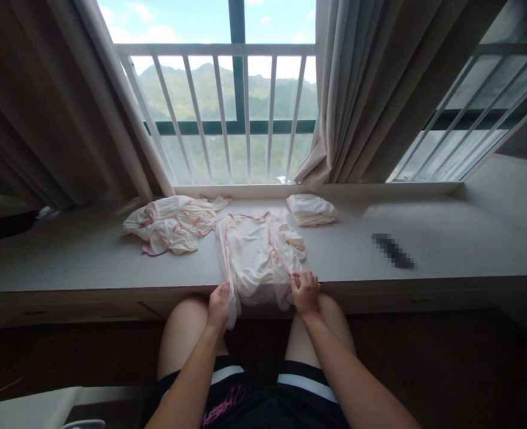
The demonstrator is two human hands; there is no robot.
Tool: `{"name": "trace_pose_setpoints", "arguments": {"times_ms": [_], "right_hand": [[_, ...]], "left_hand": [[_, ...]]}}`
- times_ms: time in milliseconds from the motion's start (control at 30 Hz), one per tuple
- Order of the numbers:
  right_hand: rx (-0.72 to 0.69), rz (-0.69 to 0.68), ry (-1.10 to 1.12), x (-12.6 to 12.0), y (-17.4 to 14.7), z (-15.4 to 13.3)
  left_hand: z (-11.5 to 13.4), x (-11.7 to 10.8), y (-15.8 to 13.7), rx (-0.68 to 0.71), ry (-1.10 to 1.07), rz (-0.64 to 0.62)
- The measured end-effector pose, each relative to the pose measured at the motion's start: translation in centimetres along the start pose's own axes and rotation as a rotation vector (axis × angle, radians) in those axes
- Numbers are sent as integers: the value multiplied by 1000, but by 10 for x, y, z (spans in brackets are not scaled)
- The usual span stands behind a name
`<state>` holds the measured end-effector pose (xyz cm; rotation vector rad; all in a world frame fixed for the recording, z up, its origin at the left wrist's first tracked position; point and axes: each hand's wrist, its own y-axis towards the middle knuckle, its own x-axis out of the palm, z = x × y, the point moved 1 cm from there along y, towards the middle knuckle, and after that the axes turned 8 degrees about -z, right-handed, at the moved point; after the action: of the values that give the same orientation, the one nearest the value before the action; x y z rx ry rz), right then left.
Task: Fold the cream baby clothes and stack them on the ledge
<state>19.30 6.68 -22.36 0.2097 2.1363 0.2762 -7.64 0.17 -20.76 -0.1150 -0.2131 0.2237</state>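
Note:
A thin cream garment with pink trim [252,250] lies spread on the window ledge, its near end hanging over the front edge. My left hand [219,305] is closed on its left edge, just below the ledge. On the other side, my right hand [305,292] pinches the garment's right edge between thumb and fingers. The cloth between my hands sags a little, and its right side is bunched in folds. To the left lies a crumpled heap of similar cream and pink cloth [176,223]. A neatly folded cream cloth [312,210] sits behind, to the right.
The white ledge [348,256] runs the full width under a barred window [228,113]. Curtains [344,89] hang on both sides. A dark pixelated object [393,250] lies on the ledge at right. My knees are against the ledge's drawer front [111,307].

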Motion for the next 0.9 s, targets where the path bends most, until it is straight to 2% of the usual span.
{"name": "trace_pose_setpoints", "arguments": {"times_ms": [100, 200, 300, 433, 600, 900], "right_hand": [[-69, 56, 91, -10, -7, -10], [-174, 53, 192, -14, -20, -27], [-281, -10, 272, -7, -37, -43], [-350, -117, 332, 9, -53, -55], [-362, -166, 321, 26, -56, -56], [-345, -207, 410, 47, -56, -49]], "left_hand": [[1, 10, -10, -16, -84, -66], [-1, 18, -15, -9, -16, -95], [-8, 27, -18, 14, 22, -119], [-23, 38, -20, -19, 31, -203], [-36, 43, -22, 19, 76, -317], [-44, 43, -18, -3, 115, -321]]}}
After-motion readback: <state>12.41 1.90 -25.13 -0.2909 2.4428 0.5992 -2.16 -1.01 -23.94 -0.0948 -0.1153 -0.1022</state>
